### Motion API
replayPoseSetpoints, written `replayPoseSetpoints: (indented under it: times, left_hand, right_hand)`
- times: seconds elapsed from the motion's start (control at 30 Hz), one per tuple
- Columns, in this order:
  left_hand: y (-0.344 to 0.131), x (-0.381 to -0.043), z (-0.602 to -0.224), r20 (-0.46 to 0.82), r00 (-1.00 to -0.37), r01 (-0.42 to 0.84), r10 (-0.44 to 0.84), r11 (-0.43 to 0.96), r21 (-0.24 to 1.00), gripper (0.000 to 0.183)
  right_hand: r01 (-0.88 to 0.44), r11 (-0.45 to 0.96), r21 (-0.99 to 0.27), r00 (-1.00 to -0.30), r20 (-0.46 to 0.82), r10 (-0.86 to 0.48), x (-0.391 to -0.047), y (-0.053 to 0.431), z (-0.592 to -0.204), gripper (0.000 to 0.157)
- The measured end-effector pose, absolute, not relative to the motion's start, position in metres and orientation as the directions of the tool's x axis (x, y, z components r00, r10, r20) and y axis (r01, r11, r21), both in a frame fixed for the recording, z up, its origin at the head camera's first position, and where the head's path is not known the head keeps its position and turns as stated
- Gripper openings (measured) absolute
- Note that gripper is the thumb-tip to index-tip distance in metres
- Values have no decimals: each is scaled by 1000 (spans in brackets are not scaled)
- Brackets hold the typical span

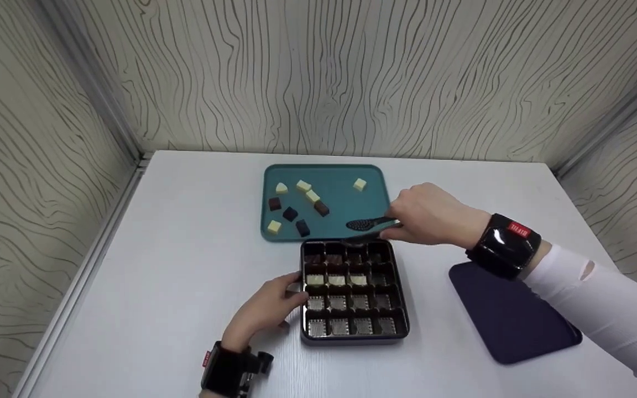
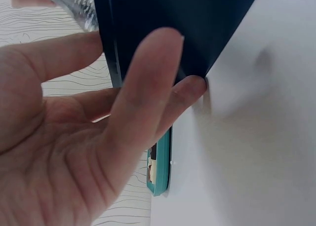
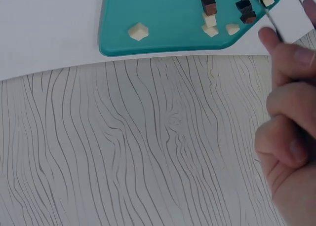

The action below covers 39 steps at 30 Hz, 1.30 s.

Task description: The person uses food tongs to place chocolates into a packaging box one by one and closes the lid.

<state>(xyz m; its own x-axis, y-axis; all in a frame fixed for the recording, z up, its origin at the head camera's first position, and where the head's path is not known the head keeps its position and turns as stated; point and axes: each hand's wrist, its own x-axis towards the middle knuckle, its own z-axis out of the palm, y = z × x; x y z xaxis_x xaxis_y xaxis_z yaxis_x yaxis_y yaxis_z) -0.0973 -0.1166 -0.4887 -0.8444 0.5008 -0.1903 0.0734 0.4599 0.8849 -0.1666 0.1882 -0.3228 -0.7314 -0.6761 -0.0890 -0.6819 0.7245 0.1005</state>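
Observation:
My right hand (image 1: pixel 426 215) holds black tongs (image 1: pixel 365 224), their two tips spread apart near the box's far edge; I see nothing between them. Below them stands a dark box (image 1: pixel 401 301) with a grid of compartments. Dark chocolates (image 1: pixel 334 258) sit in its farthest row, and white chocolates (image 1: pixel 337 279) in three compartments of the second row. At the box's left side is my left hand (image 1: pixel 266 307); its fairly straight fingers touch the side wall, also seen in the left wrist view. Behind the box, a teal tray (image 1: pixel 346 171) bears loose white and dark chocolates (image 1: pixel 321 208).
A dark blue lid-like panel (image 1: pixel 512 320) lies on the white table (image 1: pixel 202 221) at the right, partly beneath my right forearm. Wood-grain panels (image 1: pixel 318 77) wall in the table at the back and sides. The teal tray's near edge lies close to the box.

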Motion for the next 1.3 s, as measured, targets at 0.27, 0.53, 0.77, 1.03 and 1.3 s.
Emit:
replayPoseSetpoints:
  times: [0.27,0.53,0.77,1.03,1.3]
  left_hand:
    - [-116,-97,-488,-183,-845,75,503,450,890,64]
    - [-117,-96,-487,-182,-852,72,491,454,888,64]
    - [-115,-97,-486,-193,-848,53,493,442,896,62]
    - [-115,-97,-490,-192,-846,53,498,437,898,60]
    - [-115,-96,-489,-190,-845,52,499,431,901,62]
  right_hand:
    - [-519,852,67,-854,-7,-520,-191,170,-342,56]
    - [-440,898,-16,-898,-17,-440,-233,146,-362,59]
    - [-380,924,-37,-924,-34,-382,-255,133,-379,64]
    - [-362,932,-11,-931,-46,-362,-261,121,-397,59]
    - [-312,950,-23,-947,-67,-313,-264,110,-405,53]
